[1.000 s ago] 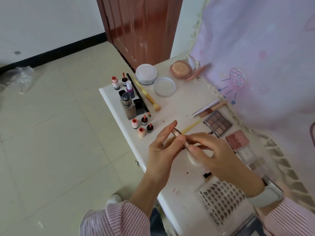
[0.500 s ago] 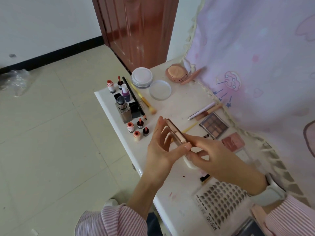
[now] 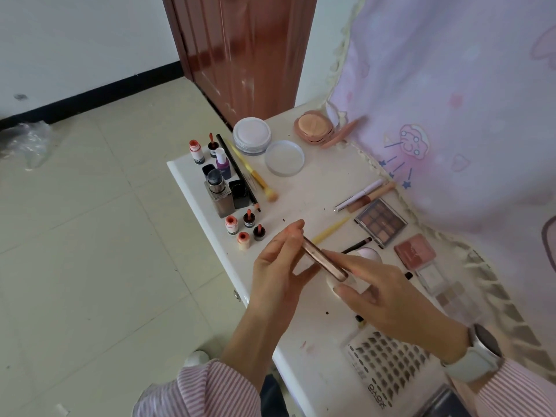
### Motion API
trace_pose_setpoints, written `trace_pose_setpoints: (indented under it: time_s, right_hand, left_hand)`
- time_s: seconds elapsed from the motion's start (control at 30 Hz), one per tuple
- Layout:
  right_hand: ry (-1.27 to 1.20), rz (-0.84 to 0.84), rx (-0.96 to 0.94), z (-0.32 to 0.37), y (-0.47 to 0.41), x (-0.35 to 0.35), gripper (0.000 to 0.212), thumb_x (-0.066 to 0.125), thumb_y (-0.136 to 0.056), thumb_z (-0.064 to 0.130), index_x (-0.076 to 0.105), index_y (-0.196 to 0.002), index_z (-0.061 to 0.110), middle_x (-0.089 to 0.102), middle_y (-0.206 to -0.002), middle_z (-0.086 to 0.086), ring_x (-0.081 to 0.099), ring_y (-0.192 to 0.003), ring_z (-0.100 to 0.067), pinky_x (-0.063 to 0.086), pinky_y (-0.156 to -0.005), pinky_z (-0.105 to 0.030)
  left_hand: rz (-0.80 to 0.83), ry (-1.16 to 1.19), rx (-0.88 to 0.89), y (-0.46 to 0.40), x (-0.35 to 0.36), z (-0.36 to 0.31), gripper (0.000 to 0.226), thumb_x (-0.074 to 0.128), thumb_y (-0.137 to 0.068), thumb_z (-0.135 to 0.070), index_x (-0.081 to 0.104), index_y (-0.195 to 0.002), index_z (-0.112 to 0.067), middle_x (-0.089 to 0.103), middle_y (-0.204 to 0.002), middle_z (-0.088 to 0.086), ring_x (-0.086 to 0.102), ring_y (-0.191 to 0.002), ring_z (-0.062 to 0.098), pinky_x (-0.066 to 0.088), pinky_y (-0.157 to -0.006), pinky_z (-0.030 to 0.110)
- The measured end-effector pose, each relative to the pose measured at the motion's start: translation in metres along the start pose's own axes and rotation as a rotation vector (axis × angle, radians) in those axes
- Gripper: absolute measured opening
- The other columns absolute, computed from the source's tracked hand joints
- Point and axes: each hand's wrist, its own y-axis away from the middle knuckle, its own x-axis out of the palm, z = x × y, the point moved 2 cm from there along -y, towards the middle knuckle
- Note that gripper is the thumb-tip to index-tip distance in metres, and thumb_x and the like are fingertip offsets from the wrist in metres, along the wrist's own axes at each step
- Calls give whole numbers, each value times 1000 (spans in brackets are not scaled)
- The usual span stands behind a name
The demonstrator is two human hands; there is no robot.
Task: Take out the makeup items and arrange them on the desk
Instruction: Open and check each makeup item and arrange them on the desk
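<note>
Cream tiled floor (image 3: pixel 90 236), white wall (image 3: pixel 75 40) — brown door (image 3: pixel 249 49), pink curtain (image 3: pixel 451 100)

- Our left hand (image 3: pixel 278 267) is raised over the desk's left edge, fingers straight and pointing up, fingertips pinching something thin.
- Our right hand (image 3: pixel 388 291) reaches in from the right, fingers pinching the same thing; a watch sits on that wrist.

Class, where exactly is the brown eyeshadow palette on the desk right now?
In the head view, the brown eyeshadow palette lies flat on the desk's right side, between the pens and the pink blush.
</note>
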Motion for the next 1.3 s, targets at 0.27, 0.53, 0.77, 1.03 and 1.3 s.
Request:
trace_pose_setpoints:
  time_s: [0.27, 0.53, 0.77, 1.03, 1.3]
  right_hand:
    - [-148, -17, 149, 1, -16, -5, 24, 50, -91, 28, 56, -105, 45, 67, -97, 25, 61, -94, 7, 43, -72, -2]
    - [73, 35, 134, -3, -21, -18, 24, 40, -91, 33, 56, -97, 50, 66, -65, 7, 60, -56, -6, 46, -53, -16]
    - [230, -203, 205, -18, -36, -40, 28, 37, -97, 15, 63, -91, 5, 70, -75, -5, 67, -64, -13, 54, -64, -29]
    - [202, -473, 435, -59, -86, -95, 26, 33, -96, 8, 58, -101, 3, 58, -72, 9, 58, -67, -3, 37, -53, -4]
    - [198, -506, 553, -91, -135, -116, 26, 38, -86, -3, 55, -105, 0, 65, -103, -22, 64, -90, -36, 52, -83, -49]
  left_hand:
    - [50, -232, 133, 2, 5, 0, 23, 68, -66, -25, 75, -88, -23, 65, -111, 7, 65, -95, 8, 54, -76, 26]
    - [64, -272, 180, -2, 10, 1, 28, 72, -60, -37, 76, -87, -30, 62, -123, 2, 55, -117, 14, 47, -98, 41]
    - [-27, -15, 43, -16, 11, 7, 24, 48, -93, -28, 72, -97, -28, 67, -106, -9, 65, -95, 10, 54, -74, 30]
    - [-179, -27, -68, -63, 42, -3, 43, 41, -98, -24, 34, -140, -14, 47, -138, 6, 49, -122, 24, 37, -105, 49]
    - [-187, -361, -97, -102, 77, -15, 16, 45, -92, -11, 42, -87, -25, 48, -92, -9, 47, -89, 10, 37, -91, 30]
